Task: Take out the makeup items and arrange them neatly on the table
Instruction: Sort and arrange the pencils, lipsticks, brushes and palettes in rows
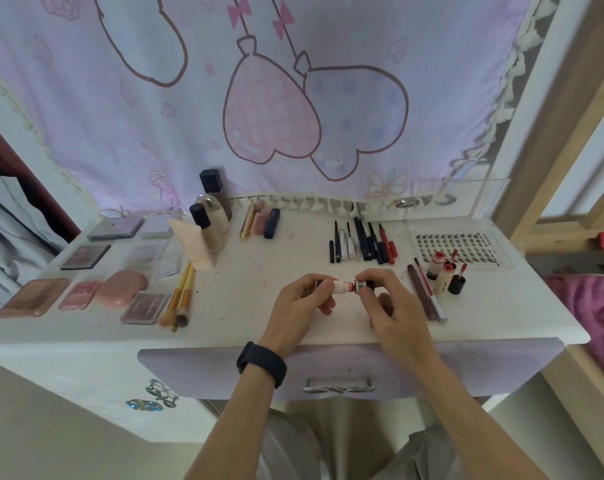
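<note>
Above the front middle of the white table (259,327) I hold a small lip tint tube (345,286) sideways between both hands. My left hand (300,299) grips its pale body; my right hand (390,299) pinches the dark cap end. Palettes and compacts (85,285) lie in rows at the left, with brushes (181,299) beside them. Bottles and a peach tube (203,230) stand at the back. Lipsticks (260,221), a row of pencils (362,242) and small lip tints (444,275) lie further right.
A sheet of false lashes (460,247) and a clear acrylic stand (456,199) occupy the back right corner. A shut lilac drawer (338,372) sits below the table edge. A printed cloth (259,98) hangs behind. Pink fabric (595,306) lies to the right.
</note>
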`<action>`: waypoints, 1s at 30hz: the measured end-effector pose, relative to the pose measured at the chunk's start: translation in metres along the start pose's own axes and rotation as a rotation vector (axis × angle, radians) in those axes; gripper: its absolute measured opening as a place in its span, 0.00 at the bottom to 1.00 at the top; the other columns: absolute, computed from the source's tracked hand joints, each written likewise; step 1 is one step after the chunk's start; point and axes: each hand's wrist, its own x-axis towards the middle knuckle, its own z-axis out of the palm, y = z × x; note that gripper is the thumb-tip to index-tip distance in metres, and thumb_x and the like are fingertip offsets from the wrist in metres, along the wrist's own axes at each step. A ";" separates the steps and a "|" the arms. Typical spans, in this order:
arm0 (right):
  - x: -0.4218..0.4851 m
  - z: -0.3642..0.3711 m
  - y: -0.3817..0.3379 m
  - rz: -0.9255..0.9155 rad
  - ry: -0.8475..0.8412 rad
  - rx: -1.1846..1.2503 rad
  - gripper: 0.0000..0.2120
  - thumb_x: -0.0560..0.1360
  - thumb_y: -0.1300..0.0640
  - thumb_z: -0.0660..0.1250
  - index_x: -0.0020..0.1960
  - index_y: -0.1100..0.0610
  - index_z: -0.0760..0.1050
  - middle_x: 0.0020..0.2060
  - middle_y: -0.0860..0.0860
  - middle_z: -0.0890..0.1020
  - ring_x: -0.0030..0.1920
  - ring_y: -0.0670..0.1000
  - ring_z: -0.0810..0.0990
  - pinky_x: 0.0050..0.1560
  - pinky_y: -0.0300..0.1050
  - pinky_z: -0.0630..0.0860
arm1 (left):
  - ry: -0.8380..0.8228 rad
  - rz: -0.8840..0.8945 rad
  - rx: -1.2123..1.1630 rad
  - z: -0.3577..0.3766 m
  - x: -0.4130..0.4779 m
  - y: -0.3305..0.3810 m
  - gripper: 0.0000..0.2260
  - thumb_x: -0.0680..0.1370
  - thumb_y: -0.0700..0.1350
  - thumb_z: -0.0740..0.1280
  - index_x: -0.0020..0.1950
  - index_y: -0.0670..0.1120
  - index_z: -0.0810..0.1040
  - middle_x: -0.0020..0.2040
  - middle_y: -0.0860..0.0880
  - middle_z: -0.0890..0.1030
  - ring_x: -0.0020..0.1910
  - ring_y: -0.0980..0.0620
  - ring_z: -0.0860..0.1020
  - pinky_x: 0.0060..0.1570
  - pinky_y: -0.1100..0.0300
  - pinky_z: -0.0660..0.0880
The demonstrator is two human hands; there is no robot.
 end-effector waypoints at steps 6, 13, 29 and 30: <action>-0.001 0.000 0.001 -0.031 0.050 0.017 0.15 0.82 0.63 0.64 0.57 0.42 0.73 0.45 0.44 0.80 0.29 0.52 0.73 0.29 0.45 0.71 | 0.023 -0.018 0.014 -0.001 0.001 0.000 0.10 0.83 0.47 0.61 0.49 0.47 0.81 0.31 0.56 0.78 0.32 0.60 0.75 0.36 0.74 0.68; -0.002 0.002 -0.001 -0.050 0.012 -0.080 0.08 0.82 0.53 0.65 0.55 0.39 0.74 0.42 0.43 0.82 0.29 0.49 0.73 0.30 0.34 0.68 | -0.009 -0.041 0.020 -0.003 0.002 0.000 0.11 0.84 0.48 0.61 0.49 0.48 0.81 0.31 0.55 0.77 0.33 0.57 0.74 0.39 0.65 0.67; -0.005 0.000 -0.009 -0.009 0.236 0.192 0.11 0.80 0.63 0.68 0.56 0.49 0.76 0.48 0.43 0.82 0.28 0.56 0.76 0.27 0.44 0.76 | 0.109 -0.042 -0.254 -0.016 0.006 -0.008 0.11 0.83 0.47 0.62 0.57 0.45 0.82 0.40 0.49 0.81 0.40 0.55 0.80 0.41 0.61 0.72; -0.006 0.000 -0.009 -0.006 0.262 0.183 0.10 0.79 0.63 0.69 0.56 0.50 0.77 0.46 0.43 0.82 0.30 0.54 0.77 0.29 0.45 0.77 | 0.117 -0.051 -0.285 -0.018 0.007 -0.008 0.10 0.82 0.47 0.63 0.57 0.45 0.82 0.41 0.48 0.83 0.42 0.54 0.81 0.41 0.61 0.73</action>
